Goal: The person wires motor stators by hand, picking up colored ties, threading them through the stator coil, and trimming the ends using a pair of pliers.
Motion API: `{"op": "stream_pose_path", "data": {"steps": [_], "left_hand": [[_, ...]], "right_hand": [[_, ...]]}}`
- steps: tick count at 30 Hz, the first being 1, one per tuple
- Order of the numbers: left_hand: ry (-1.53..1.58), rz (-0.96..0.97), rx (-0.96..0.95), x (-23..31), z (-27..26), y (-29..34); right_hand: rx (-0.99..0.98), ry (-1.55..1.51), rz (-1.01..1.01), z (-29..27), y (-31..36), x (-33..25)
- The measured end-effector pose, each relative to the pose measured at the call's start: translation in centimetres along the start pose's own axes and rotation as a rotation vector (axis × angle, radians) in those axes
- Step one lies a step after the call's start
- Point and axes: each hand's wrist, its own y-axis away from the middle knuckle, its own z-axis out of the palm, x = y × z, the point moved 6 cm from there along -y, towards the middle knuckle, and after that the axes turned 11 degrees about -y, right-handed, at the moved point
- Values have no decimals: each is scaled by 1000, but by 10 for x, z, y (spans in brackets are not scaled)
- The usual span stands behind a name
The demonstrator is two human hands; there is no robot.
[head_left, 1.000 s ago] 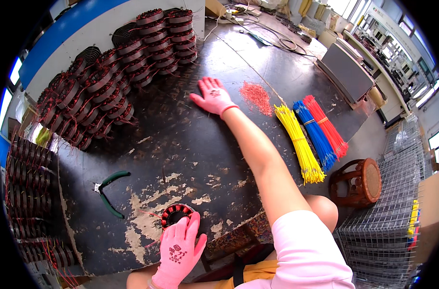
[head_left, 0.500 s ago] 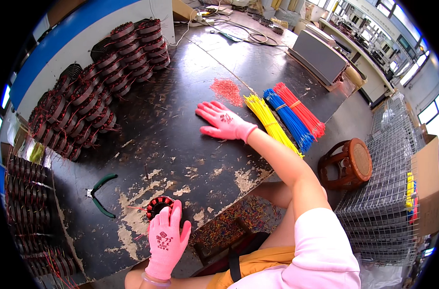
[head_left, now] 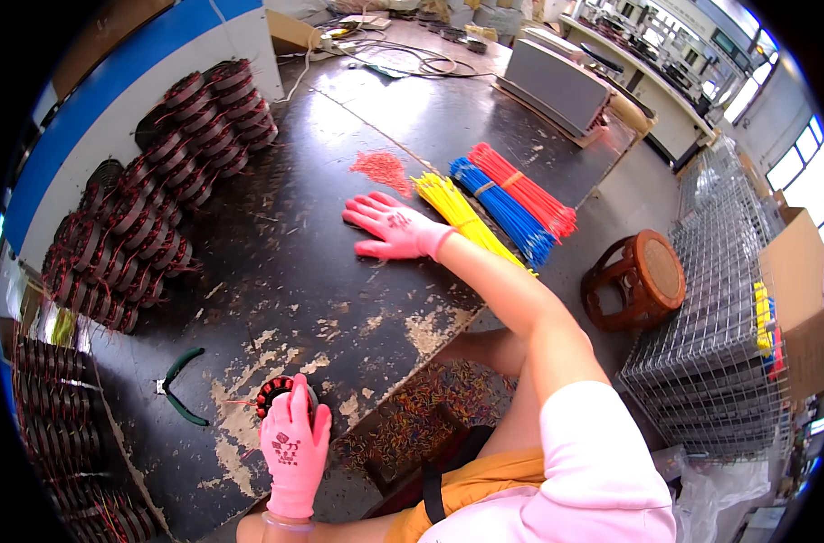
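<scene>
My left hand (head_left: 294,448) has its grip closed over a wound coil (head_left: 281,395) at the near edge of the surface (head_left: 339,271). My right hand (head_left: 395,226) lies flat, fingers spread, holding nothing — just beside the yellow wire bundle (head_left: 462,217). The wire crate (head_left: 715,362) holds yellow pieces (head_left: 763,317).

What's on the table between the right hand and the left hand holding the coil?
In the head view, nothing: between the right hand and the left hand on the coil lies only bare, worn dark table with chipped pale patches.

The right hand (head_left: 395,226), a second ago beside the small red heap (head_left: 382,168) far across the dark worktable (head_left: 339,299), now lies flat nearer, just short of the heap.
</scene>
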Motion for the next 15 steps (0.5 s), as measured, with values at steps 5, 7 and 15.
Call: {"op": "stream_pose_path", "data": {"steps": [5, 7, 15], "left_hand": [[-24, 43, 71, -7, 5, 1], [25, 61, 38, 1, 9, -4], [23, 242, 2, 9, -9, 12]], "right_hand": [[132, -4, 81, 11, -5, -8], [171, 11, 100, 7, 9, 4], [484, 218, 687, -103, 168, -53]]}}
